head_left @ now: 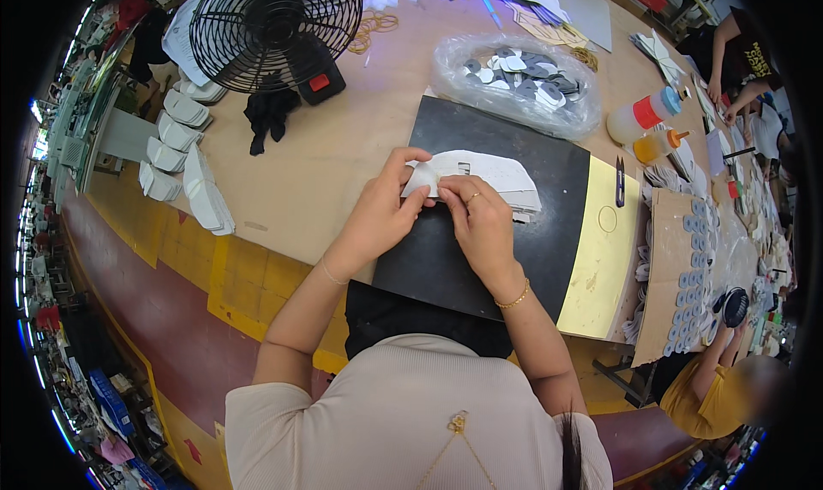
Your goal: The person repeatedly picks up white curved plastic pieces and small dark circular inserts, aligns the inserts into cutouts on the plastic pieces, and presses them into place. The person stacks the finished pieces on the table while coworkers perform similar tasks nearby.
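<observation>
A small white cut piece (420, 180) with a curved edge is held up between my two hands, over a black mat (531, 258). My left hand (381, 209) has closed its thumb and fingers on the left side of the piece. At its right edge, my right hand (482, 224) is closed too, with thumb and fingertips pinching it. Just behind and to the right of my fingers lies a stack of larger white curved pieces (506, 180), with a small dark cut-out showing near its top. My fingers hide part of the stack's left end.
Beyond the mat is a clear plastic bag (447, 70) of small grey and white pieces. A black fan (276, 27) and black cloth (267, 120) stand left, near piled white pieces (206, 190). At right are glue bottles (630, 120), a pen (620, 181), yellow sheet (591, 276) and co-workers.
</observation>
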A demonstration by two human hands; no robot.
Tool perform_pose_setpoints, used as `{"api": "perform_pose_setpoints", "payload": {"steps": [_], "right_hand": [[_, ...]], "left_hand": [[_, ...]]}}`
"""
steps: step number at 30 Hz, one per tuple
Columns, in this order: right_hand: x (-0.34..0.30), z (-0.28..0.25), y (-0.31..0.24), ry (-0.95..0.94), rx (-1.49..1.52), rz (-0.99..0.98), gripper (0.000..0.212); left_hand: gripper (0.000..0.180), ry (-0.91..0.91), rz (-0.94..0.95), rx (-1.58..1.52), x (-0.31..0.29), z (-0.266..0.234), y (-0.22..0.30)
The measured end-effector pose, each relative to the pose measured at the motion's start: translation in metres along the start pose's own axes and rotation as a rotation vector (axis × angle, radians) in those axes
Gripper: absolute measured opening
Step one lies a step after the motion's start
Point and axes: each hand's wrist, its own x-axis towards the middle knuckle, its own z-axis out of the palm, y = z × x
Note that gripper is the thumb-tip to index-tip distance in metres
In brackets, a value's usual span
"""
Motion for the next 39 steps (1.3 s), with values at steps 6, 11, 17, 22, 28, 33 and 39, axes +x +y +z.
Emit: {"api": "perform_pose_setpoints", "payload": {"steps": [6,11,17,22,28,33,39], "right_hand": [[0.001,-0.003,0.003,0.005,-0.056,-0.052,0.006],[0.004,-0.008,0.002,-0.004,-0.095,-0.12,0.006],[0.005,-0.009,0.005,-0.016,-0.006,-0.024,0.007],[0.005,-0.007,0.016,0.013,0.16,0.094,0.004],[0.007,-0.006,0.023,0.038,0.349,0.169,0.007],[0.001,-0.004,0.001,0.012,-0.136,-0.092,0.013],[-0.004,0.006,-0.006,0.036,-0.317,-0.26,0.018]], "left_hand": [[0.041,-0.02,0.193,0.362,-0.001,0.003,0.012],[0.041,-0.059,0.293,0.513,0.001,0.001,0.014],[0.041,-0.071,0.024,0.099,0.002,-0.006,0.008],[0.042,-0.038,-0.091,-0.013,0.006,-0.018,-0.003],[0.051,-0.073,-0.176,-0.136,0.007,-0.028,-0.023],[0.052,-0.068,-0.196,-0.209,0.005,-0.029,-0.021],[0.045,-0.033,-0.21,-0.213,0.004,-0.023,-0.013]]}}
